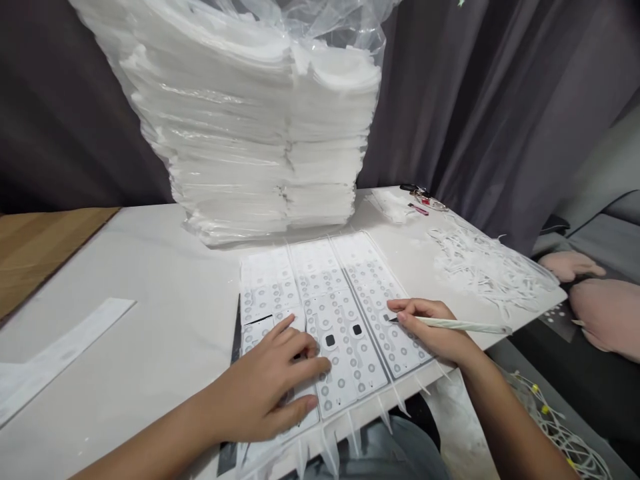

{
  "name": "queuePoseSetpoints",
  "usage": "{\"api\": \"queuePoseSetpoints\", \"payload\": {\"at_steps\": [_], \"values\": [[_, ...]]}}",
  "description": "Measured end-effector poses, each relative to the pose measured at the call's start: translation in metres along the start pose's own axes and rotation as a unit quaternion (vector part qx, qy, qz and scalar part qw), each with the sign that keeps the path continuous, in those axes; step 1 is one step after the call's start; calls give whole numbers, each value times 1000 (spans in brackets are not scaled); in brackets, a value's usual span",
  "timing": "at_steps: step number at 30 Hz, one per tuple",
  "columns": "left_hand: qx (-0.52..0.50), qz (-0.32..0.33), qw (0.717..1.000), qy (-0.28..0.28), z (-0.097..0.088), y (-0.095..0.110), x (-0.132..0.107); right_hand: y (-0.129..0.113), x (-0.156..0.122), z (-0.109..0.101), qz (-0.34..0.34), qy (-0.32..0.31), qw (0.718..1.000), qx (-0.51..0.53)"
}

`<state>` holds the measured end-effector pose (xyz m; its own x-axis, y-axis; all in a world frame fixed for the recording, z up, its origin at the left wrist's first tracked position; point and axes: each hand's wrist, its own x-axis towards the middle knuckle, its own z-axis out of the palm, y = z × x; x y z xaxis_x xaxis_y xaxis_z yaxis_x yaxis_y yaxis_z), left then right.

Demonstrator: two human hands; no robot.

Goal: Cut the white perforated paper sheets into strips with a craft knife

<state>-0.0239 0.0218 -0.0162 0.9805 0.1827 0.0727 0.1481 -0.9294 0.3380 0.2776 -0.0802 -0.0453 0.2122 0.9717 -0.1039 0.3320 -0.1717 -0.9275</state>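
A white sheet (pixel 345 308), printed with grey rings and split into panels, lies on the table in front of me. Two small black rounded squares show in its middle panels. My left hand (pixel 280 373) rests on the sheet's left part, fingers spread and holding nothing. Over the right panel, my right hand (pixel 434 328) grips a slim, pale pen-like tool (pixel 465 325) with a dark pointed tip. That tip is at or just above the sheet near a small grey square; contact is hard to tell. Thin white strips (pixel 327 450) stick out along the sheet's front edge.
A tall plastic-wrapped stack of white sheets (pixel 270 147) stands behind. Loose white strips (pixel 485 263) are piled at the table's right, with small tools (pixel 425 200) farther back. A long white strip (pixel 65 353) lies at left. Cables (pixel 560 420) hang below the right edge.
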Motion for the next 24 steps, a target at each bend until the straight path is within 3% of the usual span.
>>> {"api": "queuePoseSetpoints", "payload": {"at_steps": [4,11,14,16,19,22,24], "values": [[14,-14,999,34,7,0,-2,0,2,-1,-2,-4,1000,-4],[29,-11,999,15,5,1,-1,-4,0,1,-34,-8,999,-39],[44,13,999,-23,-3,0,1,-12,-5,7,-100,-26,984,-145],[55,30,997,-51,-7,-1,2,-15,-7,10,-168,-27,958,-233],[59,32,996,-53,-10,-3,3,-10,-5,6,-205,51,932,-294],[55,34,997,-42,-9,-3,3,0,0,-11,-147,193,930,-276],[50,34,997,-36,-9,-3,2,6,2,-22,-101,228,941,-227]]}}
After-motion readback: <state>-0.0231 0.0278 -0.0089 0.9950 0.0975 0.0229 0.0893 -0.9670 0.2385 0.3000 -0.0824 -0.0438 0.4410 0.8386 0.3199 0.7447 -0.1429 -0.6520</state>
